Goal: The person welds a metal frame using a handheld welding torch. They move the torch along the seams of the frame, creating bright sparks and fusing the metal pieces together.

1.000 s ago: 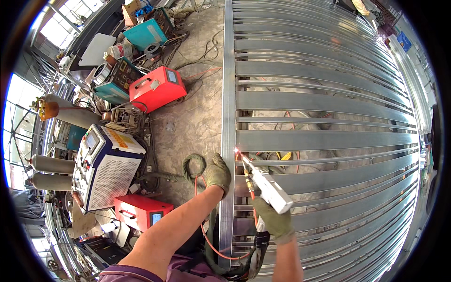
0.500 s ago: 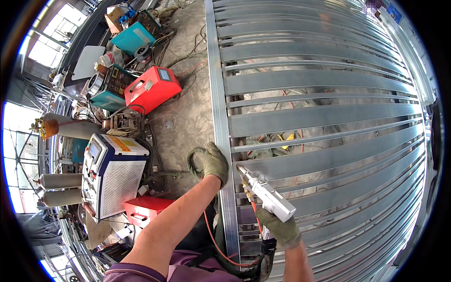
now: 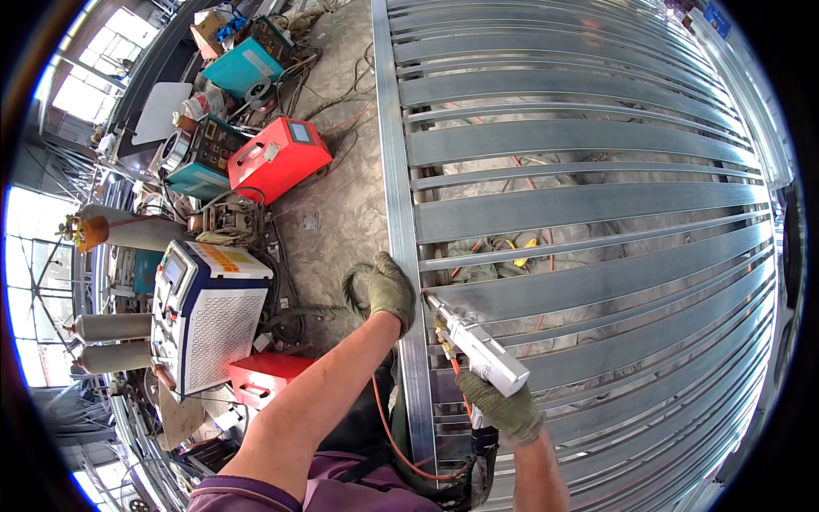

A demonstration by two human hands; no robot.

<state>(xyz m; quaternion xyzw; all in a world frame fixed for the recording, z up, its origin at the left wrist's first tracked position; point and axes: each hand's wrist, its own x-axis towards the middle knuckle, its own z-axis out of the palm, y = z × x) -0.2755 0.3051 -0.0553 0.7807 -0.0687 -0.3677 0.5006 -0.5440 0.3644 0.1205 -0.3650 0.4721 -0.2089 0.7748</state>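
My left hand, in an olive work glove, is closed around a loop of green sheathed cable. It rests against the long side rail of a grey metal frame. A silver-white welding gun is gripped by its handle in my right hand, which wears a matching glove. The gun points up and left, its nozzle tip at the inner edge of the rail, by the end of a wide slat. An orange-red hose runs from the gun's lower end past the rail.
On the left stand a white and blue machine cabinet, a red machine, a red box, teal welding machines and grey gas cylinders. Cables trail over the floor. A yellow object shows beneath the slats.
My right hand and the welding gun have shifted slightly up and left, bringing the nozzle tip closer to the rail. My left hand keeps its place on the cable beside the rail.
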